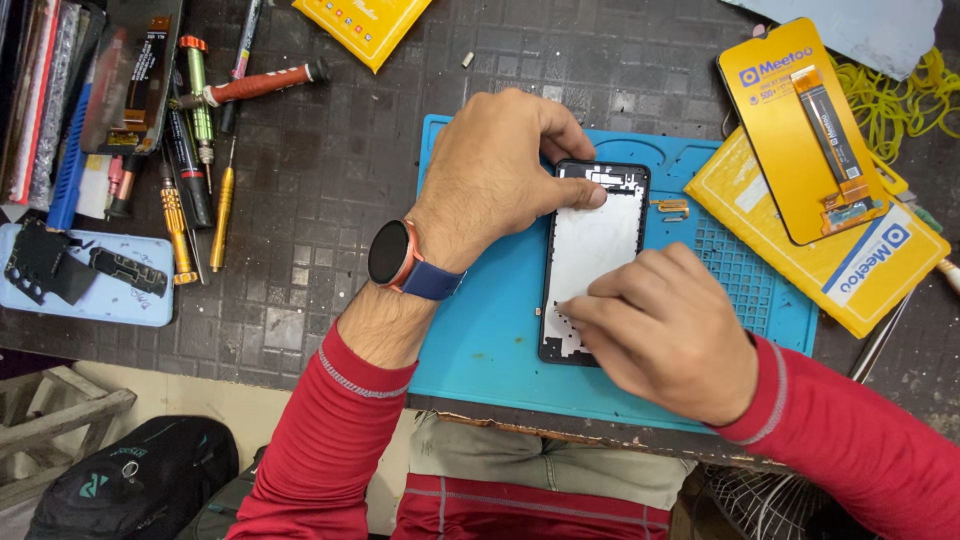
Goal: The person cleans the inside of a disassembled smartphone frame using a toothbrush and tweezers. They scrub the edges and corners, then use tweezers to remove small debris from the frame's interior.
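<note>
We counted one phone frame (590,255), opened, lying on one blue mat (480,340) near the front edge of the bench (330,180). The frame was black, with a white panel filling most of its middle.

Left hand (495,175): one watch (392,254) with a blue strap on the wrist. The hand reached over the top end of the frame. Its grip was partly closed, thumb tip pressed flat on the upper part of the white panel and the fingers curled over the frame's top edge.

Right hand (668,325): it rested on the lower right part of the frame, fingers bent and drawn close together, fingertips touching the white panel near the bottom. We could not tell whether anything was pinched between them.

One small gold-coloured part (671,208) lay on the mat just right of the frame.

To the right, two yellow packages lay stacked, the upper package (775,150) carrying one flat cable (835,140). A third yellow package (365,25) lay at the top edge.

On the left we counted two yellow-handled screwdrivers (222,205), one red-handled tool (255,85) and one pale blue tray (85,290) holding black parts.
</note>
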